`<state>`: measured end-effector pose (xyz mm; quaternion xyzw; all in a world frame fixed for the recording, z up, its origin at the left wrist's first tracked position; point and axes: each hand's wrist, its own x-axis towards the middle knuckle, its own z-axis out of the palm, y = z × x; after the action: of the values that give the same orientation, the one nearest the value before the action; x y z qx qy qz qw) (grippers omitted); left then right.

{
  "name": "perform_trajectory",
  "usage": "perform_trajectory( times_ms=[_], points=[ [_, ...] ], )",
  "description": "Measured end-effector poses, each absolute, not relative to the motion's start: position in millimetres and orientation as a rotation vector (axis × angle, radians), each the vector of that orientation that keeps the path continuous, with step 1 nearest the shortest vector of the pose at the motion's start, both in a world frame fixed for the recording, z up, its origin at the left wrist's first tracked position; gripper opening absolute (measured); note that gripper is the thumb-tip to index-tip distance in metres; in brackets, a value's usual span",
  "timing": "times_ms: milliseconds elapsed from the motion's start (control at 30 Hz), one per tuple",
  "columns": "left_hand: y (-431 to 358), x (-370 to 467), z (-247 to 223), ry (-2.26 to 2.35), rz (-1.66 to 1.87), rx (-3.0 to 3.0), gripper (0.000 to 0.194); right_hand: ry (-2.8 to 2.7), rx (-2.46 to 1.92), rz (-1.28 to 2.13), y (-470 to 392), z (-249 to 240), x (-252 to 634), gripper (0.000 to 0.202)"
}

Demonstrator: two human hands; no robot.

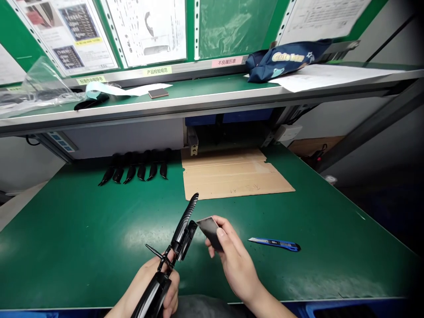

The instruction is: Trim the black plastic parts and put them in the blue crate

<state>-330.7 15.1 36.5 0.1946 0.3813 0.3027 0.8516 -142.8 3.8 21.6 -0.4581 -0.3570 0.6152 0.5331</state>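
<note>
My left hand [155,278] is closed around a glossy black plastic part [181,232], long and ribbed toward its upper tip, with a thin rod sticking out to the left. In my right hand [236,260], a flat dark grey pad [210,230] is pinched between thumb and fingers. The pad's left corner lies close beside the black part's right edge; whether they touch I cannot tell. Both hands are above the green table [99,238], near its front edge.
A blue utility knife [276,244] lies right of my right hand, blade pointing left. Behind is a cardboard sheet [232,176]. Several black curved parts [141,171] stand in a row at the back left. The shelf [212,92] above holds a blue pouch [286,59] and papers.
</note>
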Motion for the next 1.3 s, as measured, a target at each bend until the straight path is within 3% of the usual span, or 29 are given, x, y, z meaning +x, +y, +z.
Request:
perform_trajectory(
  times_ms=[167, 300, 400, 600, 700, 800, 933, 1067, 1133, 1233, 1300],
  points=[
    [27, -326, 43, 0.857, 0.609, 0.458, 0.048, -1.075, -1.092, 1.491, 17, 21, -132, 0.039],
    [35, -321, 50, 0.848, 0.564, 0.487, 0.030, -1.231, -1.139, 1.133, 26, 21, -124, 0.031],
    [40, -319, 51, 0.855, 0.567, 0.516, 0.030, -1.588, -0.999, 1.051, 28, 25, -114, 0.029],
    [48, -314, 50, 0.875, 0.535, 0.492, 0.029, -1.454, -0.901, 1.304, 37, 32, -96, 0.031],
    [49, -308, 49, 0.879, 0.494, 0.494, 0.051, -1.460, -0.944, 1.243, 40, 34, -94, 0.028],
    [50, -305, 52, 0.933, 0.465, 0.564, 0.062, -1.419, -0.849, 1.439, 38, 28, -89, 0.030],
    [68, -316, 67, 1.145, 0.464, 0.836, 0.058, -1.641, -1.122, 1.299, 40, 2, -69, 0.027],
    [91, -332, 84, 1.514, 0.079, 1.446, 0.050, -1.691, -1.445, 0.958, 62, -8, -52, 0.024],
    [96, -331, 91, 1.612, -0.098, 1.722, 0.048, -1.827, -1.373, 0.822, 74, 6, -57, 0.023],
    [92, -320, 100, 1.473, -0.128, 1.963, 0.038, -2.330, -1.192, 0.667, 83, 31, -82, 0.047],
    [86, -314, 100, 1.340, -0.090, 1.967, 0.033, -2.482, -1.205, 0.729, 82, 37, -101, 0.040]
  ],
)
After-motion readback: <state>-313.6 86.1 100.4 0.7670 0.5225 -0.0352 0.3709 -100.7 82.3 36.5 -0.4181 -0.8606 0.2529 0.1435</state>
